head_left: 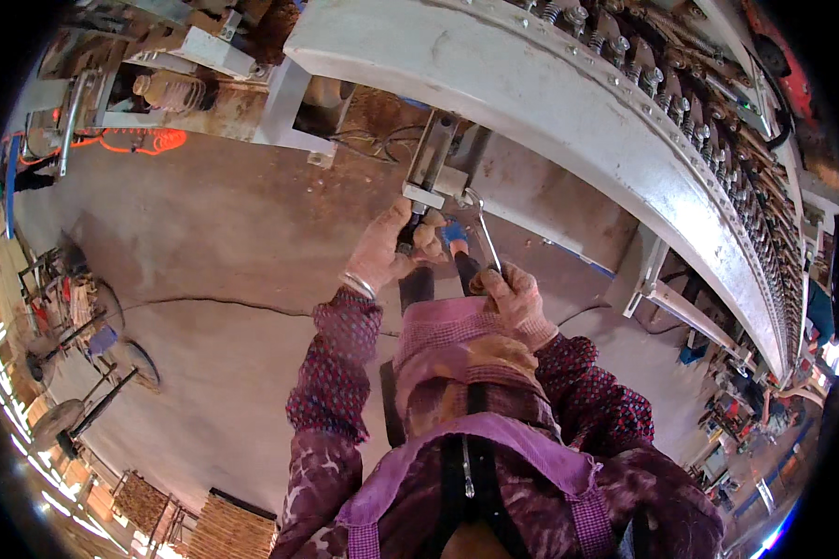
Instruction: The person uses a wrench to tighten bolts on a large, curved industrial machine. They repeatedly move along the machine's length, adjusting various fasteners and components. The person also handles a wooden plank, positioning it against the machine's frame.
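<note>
Gloved left hand grips dark fitting at near end of grey bracket, gloved right hand holds wrench just right of bracket, curved beam beyond bracket, orange coiled hose well left of it.

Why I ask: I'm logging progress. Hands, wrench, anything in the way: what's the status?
Left hand holding dark part. Right hand gripping wrench, far end beside pale metal block. Cable across floor, apart from hands.

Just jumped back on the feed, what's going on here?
Someone is working beside a pale curved machine beam. Their left hand grips a dark fitting below a slotted bracket. The right hand holds a wrench, its far end beside the bracket; whether it's seated is unclear.
</note>
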The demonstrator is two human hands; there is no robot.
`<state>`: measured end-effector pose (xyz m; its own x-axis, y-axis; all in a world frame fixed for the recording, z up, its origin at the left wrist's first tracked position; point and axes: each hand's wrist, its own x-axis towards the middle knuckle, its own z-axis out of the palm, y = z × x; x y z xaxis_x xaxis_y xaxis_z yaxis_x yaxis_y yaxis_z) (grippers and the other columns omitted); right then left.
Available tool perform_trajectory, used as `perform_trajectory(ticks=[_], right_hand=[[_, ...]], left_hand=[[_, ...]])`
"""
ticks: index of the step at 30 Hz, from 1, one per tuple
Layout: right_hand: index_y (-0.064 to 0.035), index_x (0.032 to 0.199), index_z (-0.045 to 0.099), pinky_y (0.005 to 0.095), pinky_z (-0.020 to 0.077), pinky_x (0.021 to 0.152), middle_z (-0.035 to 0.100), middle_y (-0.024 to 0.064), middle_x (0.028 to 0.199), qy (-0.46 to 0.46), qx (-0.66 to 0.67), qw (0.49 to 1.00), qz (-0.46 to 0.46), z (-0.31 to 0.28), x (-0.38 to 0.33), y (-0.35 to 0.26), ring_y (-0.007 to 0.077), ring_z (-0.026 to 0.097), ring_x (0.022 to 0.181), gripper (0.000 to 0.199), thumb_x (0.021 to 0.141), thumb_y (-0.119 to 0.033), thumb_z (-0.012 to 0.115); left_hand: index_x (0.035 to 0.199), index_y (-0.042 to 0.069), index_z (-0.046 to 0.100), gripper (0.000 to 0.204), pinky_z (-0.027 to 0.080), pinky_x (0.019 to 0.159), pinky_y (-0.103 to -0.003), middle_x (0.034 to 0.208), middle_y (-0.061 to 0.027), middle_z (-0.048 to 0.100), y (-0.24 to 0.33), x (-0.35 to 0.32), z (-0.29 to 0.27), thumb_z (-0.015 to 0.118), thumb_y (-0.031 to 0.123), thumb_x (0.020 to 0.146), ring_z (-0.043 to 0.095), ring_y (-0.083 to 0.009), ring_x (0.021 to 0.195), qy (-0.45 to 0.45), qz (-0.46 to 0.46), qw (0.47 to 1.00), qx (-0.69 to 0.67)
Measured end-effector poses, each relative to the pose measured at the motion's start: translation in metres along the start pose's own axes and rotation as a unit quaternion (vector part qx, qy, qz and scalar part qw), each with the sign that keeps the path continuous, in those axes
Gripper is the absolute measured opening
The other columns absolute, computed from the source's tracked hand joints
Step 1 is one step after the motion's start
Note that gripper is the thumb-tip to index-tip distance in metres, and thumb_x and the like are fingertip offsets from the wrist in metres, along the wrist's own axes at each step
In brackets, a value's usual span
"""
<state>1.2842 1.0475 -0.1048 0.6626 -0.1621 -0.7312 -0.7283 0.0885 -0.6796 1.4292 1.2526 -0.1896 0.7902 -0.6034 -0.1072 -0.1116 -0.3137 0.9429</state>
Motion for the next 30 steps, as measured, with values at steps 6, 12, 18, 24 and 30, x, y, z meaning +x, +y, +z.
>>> perform_trajectory(ticks=[6, 12, 18, 24, 30], right_hand=[[-0.0033, 0.095, 0.065, 0.0247, 0.0451, 0.058, 0.064, -0.0001, 0.079, 0.022, 0.057, 0.998, -0.008, -0.005, -0.005, 0.005, 0.0072, 0.051, 0.062, 0.028, 0.096, -0.030, 0.056], [-0.0025, 0.094, 0.066, 0.0246, 0.0449, 0.058, 0.064, 0.0005, 0.079, 0.003, 0.009, 1.000, 0.003, -0.008, -0.003, 0.002, 0.0080, 0.052, 0.062, 0.028, 0.095, -0.028, 0.056], [-0.0020, 0.094, 0.067, 0.0252, 0.0459, 0.060, 0.064, 0.0011, 0.080, 0.049, 0.017, 0.997, 0.056, -0.009, -0.015, -0.004, 0.0091, 0.054, 0.064, 0.030, 0.094, -0.030, 0.056], [-0.0027, 0.095, 0.066, 0.0245, 0.0452, 0.060, 0.063, 0.0000, 0.078, 0.040, 0.016, 0.999, 0.026, -0.014, -0.010, -0.008, 0.0078, 0.054, 0.065, 0.031, 0.093, -0.033, 0.058], [-0.0026, 0.094, 0.066, 0.0252, 0.0448, 0.059, 0.062, 0.0011, 0.077, 0.051, -0.016, 0.999, -0.004, -0.021, -0.028, -0.012, 0.0078, 0.053, 0.063, 0.031, 0.091, -0.032, 0.059]], left_hand=[[0.110, 0.004, 0.063, 0.033, 0.050, 0.076, -0.043, 0.097, -0.0175, 0.066, 0.047, -0.002, -0.016, 0.058, 0.032, 0.092, 0.063, -0.0347, 0.088, 0.105, -0.174, 0.940, 0.275], [0.104, 0.013, 0.069, 0.032, 0.052, 0.076, -0.044, 0.095, -0.0153, 0.067, 0.114, 0.023, -0.002, 0.065, 0.038, 0.085, 0.065, -0.0351, 0.085, 0.110, -0.197, 0.923, 0.311], [0.123, 0.000, 0.057, 0.051, 0.050, 0.081, -0.041, 0.111, -0.0183, 0.066, -0.001, -0.004, -0.066, 0.060, 0.039, 0.090, 0.063, -0.0362, 0.097, 0.108, -0.273, 0.863, 0.411], [0.129, -0.008, 0.047, 0.083, 0.047, 0.091, -0.042, 0.119, -0.0270, 0.060, 0.104, 0.016, -0.013, 0.077, 0.045, 0.071, 0.059, -0.0364, 0.110, 0.120, -0.188, 0.963, 0.151], [0.135, -0.003, 0.045, 0.076, 0.042, 0.101, -0.040, 0.133, -0.0222, 0.051, -0.017, 0.000, -0.048, 0.072, 0.041, 0.079, 0.053, -0.0351, 0.118, 0.113, -0.236, 0.947, 0.185]])
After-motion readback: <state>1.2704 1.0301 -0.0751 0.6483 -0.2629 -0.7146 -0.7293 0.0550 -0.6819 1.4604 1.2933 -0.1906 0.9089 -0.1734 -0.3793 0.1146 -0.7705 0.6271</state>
